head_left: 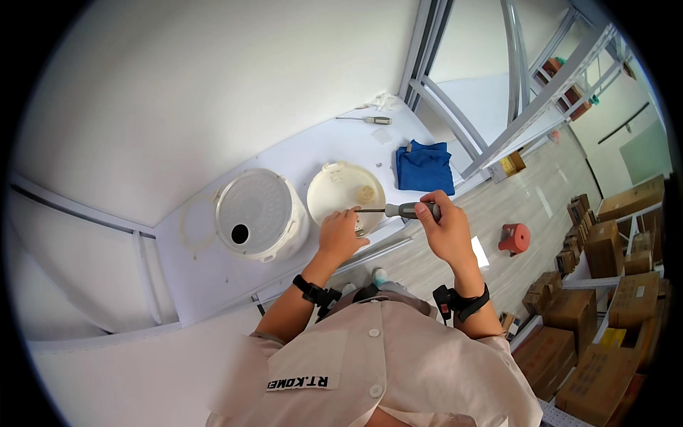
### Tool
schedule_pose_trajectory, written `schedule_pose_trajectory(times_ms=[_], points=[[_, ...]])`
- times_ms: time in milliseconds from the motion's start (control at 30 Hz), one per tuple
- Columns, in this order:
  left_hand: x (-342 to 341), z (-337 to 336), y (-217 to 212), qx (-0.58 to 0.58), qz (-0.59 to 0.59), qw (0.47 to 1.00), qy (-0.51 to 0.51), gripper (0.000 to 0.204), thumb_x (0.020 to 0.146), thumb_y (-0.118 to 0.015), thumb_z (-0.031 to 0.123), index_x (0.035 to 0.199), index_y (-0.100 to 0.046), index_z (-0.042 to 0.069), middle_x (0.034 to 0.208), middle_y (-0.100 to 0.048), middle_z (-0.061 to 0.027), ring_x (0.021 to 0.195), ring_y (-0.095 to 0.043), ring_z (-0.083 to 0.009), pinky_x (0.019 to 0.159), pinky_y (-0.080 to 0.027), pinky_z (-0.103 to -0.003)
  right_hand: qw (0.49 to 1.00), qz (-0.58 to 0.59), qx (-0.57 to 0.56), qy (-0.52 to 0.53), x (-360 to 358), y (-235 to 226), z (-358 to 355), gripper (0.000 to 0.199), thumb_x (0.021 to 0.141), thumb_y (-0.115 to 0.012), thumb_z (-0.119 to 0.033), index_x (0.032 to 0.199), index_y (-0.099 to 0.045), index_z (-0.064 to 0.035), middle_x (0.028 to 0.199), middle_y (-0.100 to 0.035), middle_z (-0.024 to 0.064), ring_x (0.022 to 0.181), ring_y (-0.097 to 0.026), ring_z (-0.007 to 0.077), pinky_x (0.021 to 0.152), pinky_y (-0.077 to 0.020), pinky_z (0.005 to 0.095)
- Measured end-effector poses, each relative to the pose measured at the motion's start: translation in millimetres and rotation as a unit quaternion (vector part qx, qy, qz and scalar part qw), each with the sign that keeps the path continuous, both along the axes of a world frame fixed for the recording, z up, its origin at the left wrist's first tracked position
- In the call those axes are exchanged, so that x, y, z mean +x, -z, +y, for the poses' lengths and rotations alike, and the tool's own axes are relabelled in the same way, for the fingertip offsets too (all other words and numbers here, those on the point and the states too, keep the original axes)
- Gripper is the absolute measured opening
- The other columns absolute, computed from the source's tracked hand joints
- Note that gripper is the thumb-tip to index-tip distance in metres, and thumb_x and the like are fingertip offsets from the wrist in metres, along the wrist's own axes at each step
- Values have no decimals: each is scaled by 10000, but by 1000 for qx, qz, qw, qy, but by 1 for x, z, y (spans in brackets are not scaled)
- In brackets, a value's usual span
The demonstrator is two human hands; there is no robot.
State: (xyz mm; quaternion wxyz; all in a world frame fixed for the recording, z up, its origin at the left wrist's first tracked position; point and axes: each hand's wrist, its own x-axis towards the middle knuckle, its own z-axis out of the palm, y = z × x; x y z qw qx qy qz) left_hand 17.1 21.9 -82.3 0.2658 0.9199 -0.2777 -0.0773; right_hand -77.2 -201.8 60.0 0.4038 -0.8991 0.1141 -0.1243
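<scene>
My right hand (445, 226) is closed round the grey-and-white handle of a screwdriver (407, 211). Its thin shaft points left toward the fingertips of my left hand (341, 236). Those fingers are bent at the near edge of a round cream-white plastic lid or shallow pan (329, 186); what they pinch there, if anything, is hidden. Inside the round piece sits a yellowish round fitting (366, 194). Left of it stands a white plastic drum (257, 213) with a grey-white top and a dark round hole.
A folded blue cloth (425, 167) lies on the white table (206, 281) to the right. Behind are a second screwdriver (377, 120) and a crumpled white cloth (384, 103). A metal frame (455, 121) rises at the right. On the floor are a red stool (514, 238) and shelved cardboard boxes (569, 313).
</scene>
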Motion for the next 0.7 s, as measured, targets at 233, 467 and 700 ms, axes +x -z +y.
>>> schedule_pose_trajectory(times_ms=[233,467,700], points=[[1,-9,-2,-72,-51,996,-6,560,854,-839,373,1299,-669,79,1191,-737,-117,1108,-667,-355,981,-515,-467,990,-65,112,57,-22,41,-31,270,1044,-692,-275,1142,-676,-24,696,-606,18,627,-496,90,568,-399,305],[16,-50,-9,-111,-55,992,6,366,917,-784,302,1195,-731,71,1157,-735,-110,1085,-671,-342,919,-547,-444,978,-84,181,62,-33,68,-71,277,1054,-677,-283,1158,-675,-26,753,-631,2,685,-509,70,608,-411,272],[45,-113,4,-157,-23,986,-47,253,921,-767,194,1150,-742,91,1037,-736,-84,1008,-679,-321,878,-545,-454,976,-43,213,15,-1,70,-127,283,1056,-683,-285,1162,-668,-23,773,-626,-1,674,-494,68,608,-408,259]])
